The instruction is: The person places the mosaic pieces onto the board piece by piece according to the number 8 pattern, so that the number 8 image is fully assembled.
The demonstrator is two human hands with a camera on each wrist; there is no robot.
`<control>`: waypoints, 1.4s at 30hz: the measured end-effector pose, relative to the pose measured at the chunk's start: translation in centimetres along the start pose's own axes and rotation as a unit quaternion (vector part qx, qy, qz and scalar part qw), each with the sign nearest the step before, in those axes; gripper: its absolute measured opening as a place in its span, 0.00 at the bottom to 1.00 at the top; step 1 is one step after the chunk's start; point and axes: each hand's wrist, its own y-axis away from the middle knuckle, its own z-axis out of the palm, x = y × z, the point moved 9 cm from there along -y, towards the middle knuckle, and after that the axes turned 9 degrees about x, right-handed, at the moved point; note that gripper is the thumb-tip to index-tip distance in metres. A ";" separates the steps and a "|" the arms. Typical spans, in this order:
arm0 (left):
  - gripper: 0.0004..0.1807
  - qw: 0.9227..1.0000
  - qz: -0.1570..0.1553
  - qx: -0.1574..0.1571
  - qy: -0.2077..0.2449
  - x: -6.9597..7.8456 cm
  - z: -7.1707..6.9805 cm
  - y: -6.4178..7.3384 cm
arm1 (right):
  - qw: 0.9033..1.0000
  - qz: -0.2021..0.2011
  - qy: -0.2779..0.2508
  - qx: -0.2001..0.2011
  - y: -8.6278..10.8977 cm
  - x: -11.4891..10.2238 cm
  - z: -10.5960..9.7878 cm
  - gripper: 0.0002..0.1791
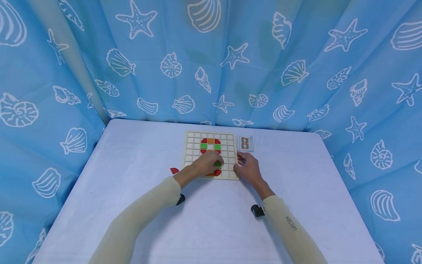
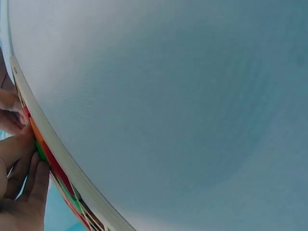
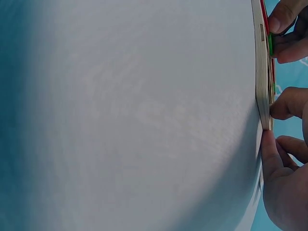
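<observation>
A pale wooden grid board (image 1: pixel 229 146) lies on the table, with red, orange and green tiles set in its middle columns. My left hand (image 1: pixel 207 163) reaches over the board from the left, its fingers bent down at a green tile (image 1: pixel 218 166). In the right wrist view the thumb and fingers of that hand pinch the green tile (image 3: pixel 270 44). At the board's right edge, my right hand (image 1: pixel 248 168) grips the rim, thumb on top and other fingers along the side. The left hand covers some of the middle tiles.
A small printed card (image 1: pixel 245 143) with a coloured grid pattern lies right of the board. One loose red piece (image 1: pixel 174 171) sits beside the board's left edge. A white cloth covers the table (image 1: pixel 132 157); blue curtains (image 1: pixel 204 55) with shells and starfish surround it.
</observation>
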 end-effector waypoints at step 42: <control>0.12 0.963 -0.085 -0.237 -0.098 -9.0 -6.3 7.4 | 1.000 0.006 -0.002 -0.001 0.1 -0.1 -0.1 0.32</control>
